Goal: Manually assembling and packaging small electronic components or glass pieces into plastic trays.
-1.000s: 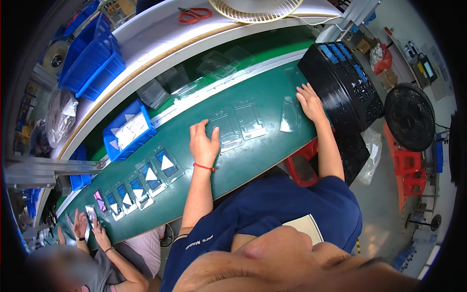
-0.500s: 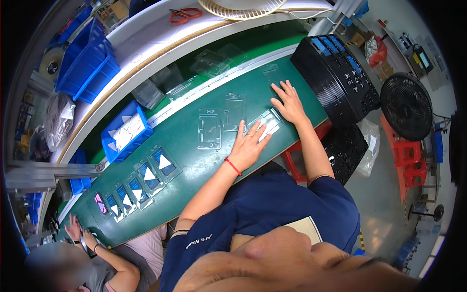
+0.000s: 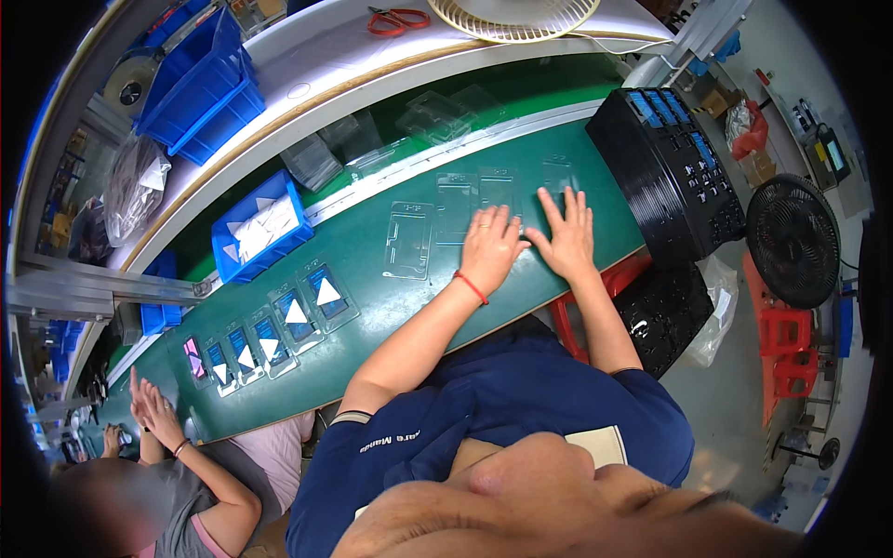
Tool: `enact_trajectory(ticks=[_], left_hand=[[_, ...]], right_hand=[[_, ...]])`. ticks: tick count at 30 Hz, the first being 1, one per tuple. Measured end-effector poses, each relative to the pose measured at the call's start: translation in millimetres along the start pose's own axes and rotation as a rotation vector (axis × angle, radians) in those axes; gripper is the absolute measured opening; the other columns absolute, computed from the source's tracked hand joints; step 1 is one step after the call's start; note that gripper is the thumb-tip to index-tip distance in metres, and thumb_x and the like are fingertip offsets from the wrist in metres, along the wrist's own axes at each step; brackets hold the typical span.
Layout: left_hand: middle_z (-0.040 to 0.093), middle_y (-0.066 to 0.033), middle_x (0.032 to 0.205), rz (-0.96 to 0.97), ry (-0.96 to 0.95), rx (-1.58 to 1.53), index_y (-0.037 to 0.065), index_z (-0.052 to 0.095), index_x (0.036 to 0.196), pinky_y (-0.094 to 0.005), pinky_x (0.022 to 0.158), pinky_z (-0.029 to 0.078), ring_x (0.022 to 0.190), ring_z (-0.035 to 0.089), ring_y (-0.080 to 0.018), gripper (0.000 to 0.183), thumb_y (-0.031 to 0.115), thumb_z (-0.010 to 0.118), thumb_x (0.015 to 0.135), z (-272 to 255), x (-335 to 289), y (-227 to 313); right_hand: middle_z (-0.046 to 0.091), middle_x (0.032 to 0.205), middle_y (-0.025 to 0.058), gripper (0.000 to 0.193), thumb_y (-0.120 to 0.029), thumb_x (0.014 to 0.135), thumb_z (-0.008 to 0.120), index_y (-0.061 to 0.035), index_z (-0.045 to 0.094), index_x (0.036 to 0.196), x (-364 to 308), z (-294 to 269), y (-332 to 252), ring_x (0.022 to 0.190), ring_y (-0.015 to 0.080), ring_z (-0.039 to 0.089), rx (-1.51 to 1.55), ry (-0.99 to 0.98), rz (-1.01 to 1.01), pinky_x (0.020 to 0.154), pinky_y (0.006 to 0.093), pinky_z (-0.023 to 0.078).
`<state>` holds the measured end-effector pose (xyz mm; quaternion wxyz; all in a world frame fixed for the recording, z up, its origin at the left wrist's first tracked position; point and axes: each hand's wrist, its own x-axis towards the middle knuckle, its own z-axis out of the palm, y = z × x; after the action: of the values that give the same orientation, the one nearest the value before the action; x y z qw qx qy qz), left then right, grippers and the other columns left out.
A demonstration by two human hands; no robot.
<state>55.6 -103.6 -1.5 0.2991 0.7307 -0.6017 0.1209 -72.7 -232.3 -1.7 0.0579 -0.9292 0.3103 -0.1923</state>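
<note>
My left hand (image 3: 493,246), with a red string bracelet at the wrist, lies palm down with its fingers stretched over the lower end of a clear plastic blister tray (image 3: 498,177). My right hand (image 3: 569,244) is open beside it, fingers spread, below another clear blister tray (image 3: 558,169). The thumb of the right hand comes close to the left fingertips. To the left lie two more clear trays, one empty blister tray (image 3: 407,242) and a second one (image 3: 456,191) partly next to my left hand. Whether my hands press on the trays cannot be made out.
Several trays with dark phone-like inserts and white triangles (image 3: 326,291) line the green table (image 3: 372,325) at left. A blue bin (image 3: 225,262) holds white pieces. Stacked black trays (image 3: 651,177) stand at right. A co-worker's hands (image 3: 156,414) are at far left.
The tray that lay slanted under my hands now lies straighter and farther back beside the others. My hands have come closer together. The view has shifted slightly, and the co-worker's hands have risen.
</note>
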Motion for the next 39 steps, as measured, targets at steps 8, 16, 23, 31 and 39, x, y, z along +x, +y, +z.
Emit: enact_trajectory(ticks=[8,16,23,31,39], left_hand=[[0.032,-0.0214,0.148,-0.573,-0.223,0.177,0.019,0.051,0.135,-0.0718,0.104,0.012,0.138,0.024,-0.0423,0.069,0.059,0.063,0.08,-64.5,-46.4,-34.5],[0.034,-0.024,0.145,-0.612,-0.162,0.281,0.015,0.056,0.127,-0.0721,0.102,0.016,0.137,0.027,-0.0419,0.065,0.056,0.067,0.077,-66.8,-70.7,-25.0],[0.035,-0.0222,0.143,-0.486,0.064,0.217,0.009,0.06,0.117,-0.0675,0.106,0.016,0.136,0.028,-0.042,0.057,0.045,0.074,0.075,-77.7,-70.0,-22.9],[0.04,-0.0239,0.136,-0.338,0.336,0.05,0.002,0.063,0.11,-0.0494,0.105,0.032,0.129,0.037,-0.0416,0.035,0.016,0.072,0.079,-72.1,-70.8,-31.7],[0.046,-0.0232,0.13,-0.349,0.399,0.055,0.002,0.068,0.097,-0.0423,0.088,0.043,0.117,0.047,-0.0378,0.02,0.007,0.071,0.078,-70.5,-73.2,-33.8]], right_hand=[[0.034,0.146,0.0227,0.066,-0.057,0.08,0.062,-0.0344,0.045,0.139,14.6,3.1,-12.9,0.139,0.0452,0.022,0.082,-0.152,-0.25,0.11,0.0597,0.02],[0.033,0.146,0.0245,0.068,-0.054,0.079,0.065,-0.0316,0.044,0.14,23.0,8.5,-24.2,0.139,0.0455,0.023,0.186,-0.159,-0.426,0.112,0.056,0.021],[0.067,0.094,0.015,0.036,-0.021,0.07,0.074,-0.0044,0.066,0.101,81.6,-120.4,46.3,0.089,0.0337,0.064,0.063,0.377,-0.37,0.08,0.0443,0.051],[0.068,0.101,0.0203,0.035,-0.019,0.068,0.073,-0.0074,0.071,0.101,153.1,-189.6,283.4,0.098,0.0334,0.065,-0.328,-0.087,0.488,0.087,0.0416,0.051],[0.069,0.095,0.0207,0.043,-0.023,0.058,0.076,0.0003,0.069,0.094,160.6,-194.8,267.0,0.094,0.0329,0.066,-0.241,-0.078,0.508,0.084,0.0372,0.052]])
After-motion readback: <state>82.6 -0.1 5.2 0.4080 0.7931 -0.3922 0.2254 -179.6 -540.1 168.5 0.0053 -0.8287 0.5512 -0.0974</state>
